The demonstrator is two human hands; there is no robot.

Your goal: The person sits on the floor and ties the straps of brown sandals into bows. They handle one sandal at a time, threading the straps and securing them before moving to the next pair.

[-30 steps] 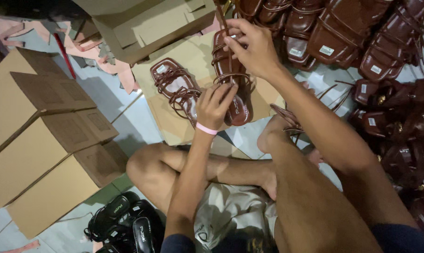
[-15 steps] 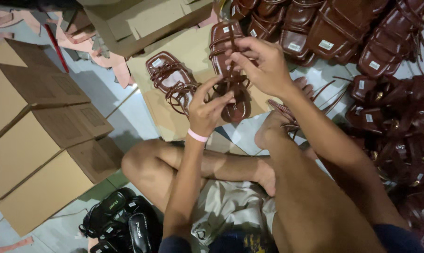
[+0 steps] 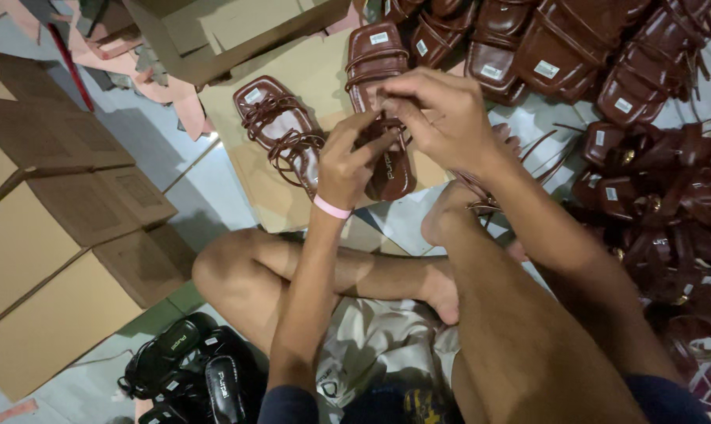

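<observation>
Left hand (image 3: 347, 161) and right hand (image 3: 438, 114) raised together — fingers pinched, legs crossed.

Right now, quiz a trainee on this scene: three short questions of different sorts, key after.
1. True or false: both hands are on the same brown sandal.
2. Which wrist wears the pink band: A left, B right?
3. What colour are the sandals at the bottom left?

Key: 1 true, the left hand and right hand meet at its straps. 2 A. 3 black.
</observation>
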